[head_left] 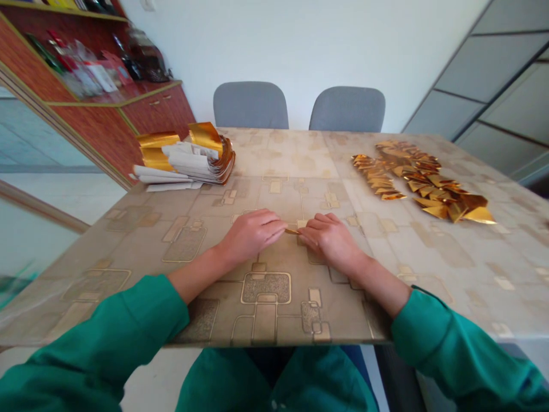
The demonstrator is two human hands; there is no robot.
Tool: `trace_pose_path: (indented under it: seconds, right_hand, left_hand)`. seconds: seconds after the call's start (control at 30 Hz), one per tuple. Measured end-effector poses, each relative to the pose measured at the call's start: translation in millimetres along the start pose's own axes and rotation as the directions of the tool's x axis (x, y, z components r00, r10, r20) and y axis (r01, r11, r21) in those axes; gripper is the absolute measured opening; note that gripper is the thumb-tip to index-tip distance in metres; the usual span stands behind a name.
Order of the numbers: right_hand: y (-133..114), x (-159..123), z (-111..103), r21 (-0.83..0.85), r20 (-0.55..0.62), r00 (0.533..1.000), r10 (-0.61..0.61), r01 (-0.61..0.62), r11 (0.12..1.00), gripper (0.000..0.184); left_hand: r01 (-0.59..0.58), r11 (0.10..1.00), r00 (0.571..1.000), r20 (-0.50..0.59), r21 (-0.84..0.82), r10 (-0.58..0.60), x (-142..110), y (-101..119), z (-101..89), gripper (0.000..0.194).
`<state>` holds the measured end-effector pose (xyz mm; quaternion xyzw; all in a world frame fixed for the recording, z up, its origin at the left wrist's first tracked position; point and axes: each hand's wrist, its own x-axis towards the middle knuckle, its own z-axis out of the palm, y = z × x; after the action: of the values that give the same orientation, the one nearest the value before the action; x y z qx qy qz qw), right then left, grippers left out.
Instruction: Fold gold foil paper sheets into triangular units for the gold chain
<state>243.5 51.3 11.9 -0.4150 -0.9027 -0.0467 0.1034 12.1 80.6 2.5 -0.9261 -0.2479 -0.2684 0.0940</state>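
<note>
Between my two hands, just above the middle of the table, is a narrow piece of folded gold foil paper [292, 231]. My left hand [257, 230] pinches its left end with closed fingers. At the other end, the fingers of my right hand [328, 237] are closed on it too. Only a thin gold sliver shows; the rest is hidden by the fingers. A stack of gold and white paper sheets [193, 163], some curled up, lies at the far left. Folded gold paper pieces [433, 177] lie in overlapping rows at the far right.
A patterned cloth covers the table [266, 320], whose front edge is close to my body. Two grey chairs [251, 106] stand behind it against the white wall. A reddish wooden cabinet [150, 111] with bottles and bags is at the back left.
</note>
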Motion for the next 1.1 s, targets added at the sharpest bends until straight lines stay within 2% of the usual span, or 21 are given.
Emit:
trace_pose_path:
  seconds: [0.13, 0.2, 0.23, 0.27, 0.3, 0.33, 0.37, 0.4, 0.47, 0.57, 0.67, 0.77, 0.83, 0.9, 1.0, 1.1]
  right_hand:
    - [9, -3, 2, 0.205, 0.015, 1.0, 0.01, -0.013, 0.979, 0.034]
    - [10, -4, 4, 0.24, -0.015, 1.0, 0.025, -0.021, 0.971, 0.035]
    - [10, -4, 4, 0.235, -0.045, 0.998, 0.051, -0.039, 0.971, 0.034]
    - [9, -5, 5, 0.215, -0.083, 0.993, 0.089, -0.069, 0.974, 0.033]
    - [7, -5, 5, 0.186, -0.124, 0.984, 0.127, -0.102, 0.977, 0.032]
    - [4, -5, 5, 0.152, -0.165, 0.974, 0.154, -0.13, 0.98, 0.032]
    - [1, -6, 6, 0.121, -0.198, 0.966, 0.164, -0.142, 0.982, 0.032]
    - [-2, -6, 6, 0.09, -0.228, 0.961, 0.156, -0.138, 0.986, 0.032]
    - [-10, -6, 6, 0.041, -0.272, 0.958, 0.094, -0.086, 0.995, 0.032]
    - [-22, -4, 7, -0.006, -0.319, 0.947, 0.021, -0.025, 1.0, 0.033]
    - [-30, -4, 8, 0.031, -0.313, 0.949, 0.021, -0.012, 0.999, 0.037]
    - [-31, -5, 9, 0.23, -0.259, 0.961, 0.095, -0.034, 0.973, 0.041]
    - [-30, -6, 9, 0.379, -0.23, 0.96, 0.16, -0.063, 0.923, 0.042]
    - [-28, -6, 10, 0.461, -0.228, 0.95, 0.213, -0.088, 0.883, 0.039]
    - [-27, -7, 10, 0.445, -0.269, 0.93, 0.252, -0.111, 0.888, 0.032]
    - [-30, -7, 9, 0.306, -0.292, 0.919, 0.266, -0.174, 0.936, 0.028]
  left_hand:
    - [0.035, 0.973, 0.999, -0.014, -0.228, -0.039, -2, -12, -1.4, 0.028]
    - [0.139, 0.932, 0.987, -0.025, -0.336, -0.156, -4, -13, -2.5, 0.023]
    - [0.222, 0.891, 0.966, -0.037, -0.395, -0.257, -5, -11, -3.0, 0.02]
    - [0.314, 0.827, 0.926, -0.042, -0.467, -0.376, -6, -7, -3.3, 0.018]
    - [0.402, 0.737, 0.868, -0.031, -0.543, -0.496, -6, -2, -3.2, 0.016]
    - [0.464, 0.623, 0.798, -0.008, -0.63, -0.602, -6, 5, -2.6, 0.015]
    - [0.485, 0.492, 0.762, 0.074, -0.723, -0.643, -5, 13, -1.5, 0.015]
    - [0.494, 0.382, 0.752, 0.163, -0.781, -0.639, -4, 21, 0.2, 0.015]
    - [0.509, 0.236, 0.741, 0.283, -0.828, -0.608, 0, 36, 4.3, 0.015]
    - [0.494, 0.116, 0.704, 0.319, -0.862, -0.635, 7, 47, 9.1, 0.022]
    - [0.479, 0.084, 0.672, 0.304, -0.874, -0.675, 10, 46, 9.7, 0.026]
    - [0.45, 0.091, 0.669, 0.268, -0.888, -0.694, 9, 42, 8.5, 0.027]
    - [0.428, 0.064, 0.672, 0.27, -0.902, -0.69, 7, 41, 8.5, 0.028]
    - [0.412, 0.031, 0.678, 0.284, -0.911, -0.678, 6, 42, 9.7, 0.028]
    - [0.395, -0.001, 0.692, 0.298, -0.918, -0.658, 5, 45, 13.1, 0.028]
    - [0.376, -0.007, 0.697, 0.288, -0.927, -0.657, 6, 49, 16.4, 0.026]
